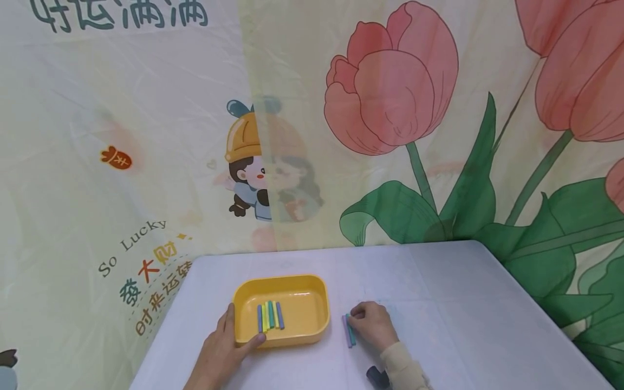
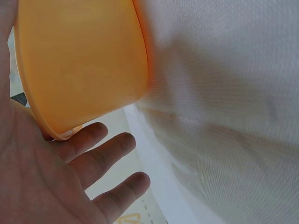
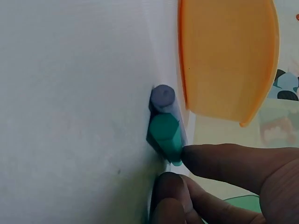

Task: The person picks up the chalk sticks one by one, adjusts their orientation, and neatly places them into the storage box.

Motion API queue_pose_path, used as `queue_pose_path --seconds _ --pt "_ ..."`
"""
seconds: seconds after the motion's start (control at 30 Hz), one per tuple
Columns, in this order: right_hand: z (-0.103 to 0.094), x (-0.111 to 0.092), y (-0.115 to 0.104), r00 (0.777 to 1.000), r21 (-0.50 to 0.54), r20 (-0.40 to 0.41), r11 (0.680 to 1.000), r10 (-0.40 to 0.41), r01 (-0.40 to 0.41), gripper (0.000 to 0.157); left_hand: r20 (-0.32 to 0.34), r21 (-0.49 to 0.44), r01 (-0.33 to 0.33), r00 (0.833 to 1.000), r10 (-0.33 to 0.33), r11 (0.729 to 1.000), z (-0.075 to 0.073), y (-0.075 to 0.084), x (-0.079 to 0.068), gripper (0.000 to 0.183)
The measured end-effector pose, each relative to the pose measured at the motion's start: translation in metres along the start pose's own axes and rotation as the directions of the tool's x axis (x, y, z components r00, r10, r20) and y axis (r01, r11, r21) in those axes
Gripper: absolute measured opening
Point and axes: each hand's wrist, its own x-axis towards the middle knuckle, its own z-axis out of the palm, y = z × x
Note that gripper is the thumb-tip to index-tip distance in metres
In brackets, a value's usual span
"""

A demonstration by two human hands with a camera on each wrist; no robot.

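A yellow tray stands on the table with several chalk sticks in purple, yellow and green side by side in its left half. My left hand holds its left end, thumb over the front rim and forefinger along the side. In the left wrist view the other fingers spread outside the tray wall. Right of the tray, a green chalk stick lies alongside a purple chalk stick. My right hand pinches the far end of the green one between its fingertips.
The table has a white cloth. A dark cylindrical object is beside the right wrist. Behind the table hangs a printed cloth with tulips and lettering.
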Motion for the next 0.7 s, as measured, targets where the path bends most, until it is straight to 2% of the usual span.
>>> queue_pose_path --seconds 0.13,0.37,0.7 --pt "0.004 -0.001 -0.006 0.999 -0.023 -0.003 0.999 0.037 -0.037 0.019 0.002 0.001 0.003 1.0 -0.003 1.0 0.0 0.0 0.0 0.127" --pt "0.011 -0.002 -0.009 0.999 -0.025 -0.011 0.999 0.042 -0.042 0.018 0.001 0.002 0.006 1.0 -0.006 1.0 0.001 0.0 0.0 0.128" --pt "0.009 -0.006 -0.011 0.994 -0.034 0.012 0.993 0.11 -0.109 0.02 -0.001 0.0 0.0 1.0 0.0 1.0 0.001 0.0 0.001 0.127"
